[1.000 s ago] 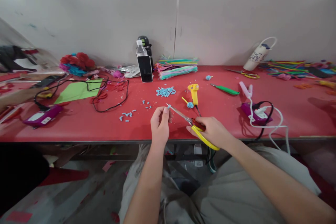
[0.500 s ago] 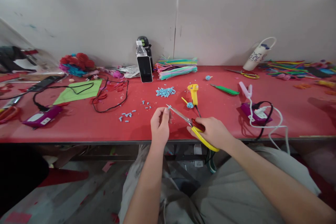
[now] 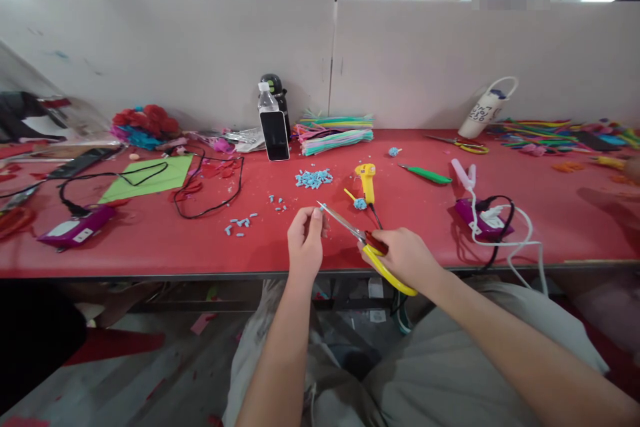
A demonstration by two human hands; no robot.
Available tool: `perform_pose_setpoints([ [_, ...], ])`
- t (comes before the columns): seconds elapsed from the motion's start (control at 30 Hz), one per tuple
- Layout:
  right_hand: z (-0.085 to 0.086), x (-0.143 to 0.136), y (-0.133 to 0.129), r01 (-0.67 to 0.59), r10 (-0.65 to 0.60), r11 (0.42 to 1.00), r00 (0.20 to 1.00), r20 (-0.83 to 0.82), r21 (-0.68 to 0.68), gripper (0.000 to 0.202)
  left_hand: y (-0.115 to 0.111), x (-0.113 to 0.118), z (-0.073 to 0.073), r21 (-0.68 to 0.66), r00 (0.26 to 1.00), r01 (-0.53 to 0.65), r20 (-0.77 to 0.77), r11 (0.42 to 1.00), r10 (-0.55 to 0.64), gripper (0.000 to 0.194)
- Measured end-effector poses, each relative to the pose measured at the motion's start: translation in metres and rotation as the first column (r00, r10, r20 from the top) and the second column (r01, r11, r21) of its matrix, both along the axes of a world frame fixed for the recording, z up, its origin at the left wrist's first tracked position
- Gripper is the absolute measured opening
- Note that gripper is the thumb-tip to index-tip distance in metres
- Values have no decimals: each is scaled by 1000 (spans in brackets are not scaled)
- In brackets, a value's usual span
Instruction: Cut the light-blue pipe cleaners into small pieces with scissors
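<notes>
My left hand (image 3: 306, 237) is pinched on a small blue piece (image 3: 323, 206) at its fingertips. My right hand (image 3: 400, 253) is closed round the handles of yellow-and-red scissors (image 3: 387, 271); their blade tips point left and lie by the blue piece. A pile of short blue pieces (image 3: 314, 179) lies behind my left hand, with several looser pieces (image 3: 243, 221) to its left. Behind my right hand lie a yellow glue gun (image 3: 367, 181) and a blue ball (image 3: 360, 203) with a yellow stem.
A phone (image 3: 275, 136) leans on bottles at the back. Beside it lie bundled pipe cleaners (image 3: 337, 137). Purple power strips (image 3: 77, 227) with cords sit left and right. A green-handled tool (image 3: 427, 175) and other scissors (image 3: 467, 145) are right. A person's hand (image 3: 633, 169) shows at the far right edge.
The view has shifted slightly. Both hands keep nearly the same pose with the scissors and blue piece. A person's hand has come into view at the far right.
</notes>
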State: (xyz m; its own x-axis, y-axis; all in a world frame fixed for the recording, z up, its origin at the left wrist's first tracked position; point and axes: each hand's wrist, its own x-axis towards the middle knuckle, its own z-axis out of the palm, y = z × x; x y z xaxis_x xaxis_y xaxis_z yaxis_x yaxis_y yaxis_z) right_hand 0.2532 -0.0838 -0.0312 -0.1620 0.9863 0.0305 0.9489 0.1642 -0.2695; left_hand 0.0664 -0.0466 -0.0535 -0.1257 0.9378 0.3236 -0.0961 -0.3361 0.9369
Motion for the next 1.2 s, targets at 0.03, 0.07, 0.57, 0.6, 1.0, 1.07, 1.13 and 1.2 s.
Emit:
perform_pose_setpoints([
  [0.03,-1,0,0,7,-7,1000,1000,-5,5,41,1,1,0,-2,1000,5,-2,1000,-5,26],
  [0.07,-2,1,-1,17,-17,1000,1000,-8,8,42,3,2,-1,-5,1000,12,-3,1000,-12,27],
  [0.57,-10,24,2,121,-119,992,991,-64,37,42,25,28,2,-27,991,120,-59,992,-122,27],
  [0.6,-10,24,3,122,-119,992,991,-62,38,42,27,28,2,-28,991,118,-63,993,-119,27],
  [1.0,-10,26,12,169,-168,985,985,-50,23,46,35,28,0,-59,992,119,-34,991,-121,26],
  [1.07,-10,26,13,195,-193,980,979,-68,24,45,31,23,-2,-70,993,109,-29,992,-112,27],
  [1.13,-10,27,13,190,-186,981,976,-112,27,42,24,15,-4,-75,994,102,-37,992,-105,27],
  [1.2,-9,28,12,144,-138,989,976,-166,23,39,18,4,-5,-79,992,105,-58,991,-110,28],
])
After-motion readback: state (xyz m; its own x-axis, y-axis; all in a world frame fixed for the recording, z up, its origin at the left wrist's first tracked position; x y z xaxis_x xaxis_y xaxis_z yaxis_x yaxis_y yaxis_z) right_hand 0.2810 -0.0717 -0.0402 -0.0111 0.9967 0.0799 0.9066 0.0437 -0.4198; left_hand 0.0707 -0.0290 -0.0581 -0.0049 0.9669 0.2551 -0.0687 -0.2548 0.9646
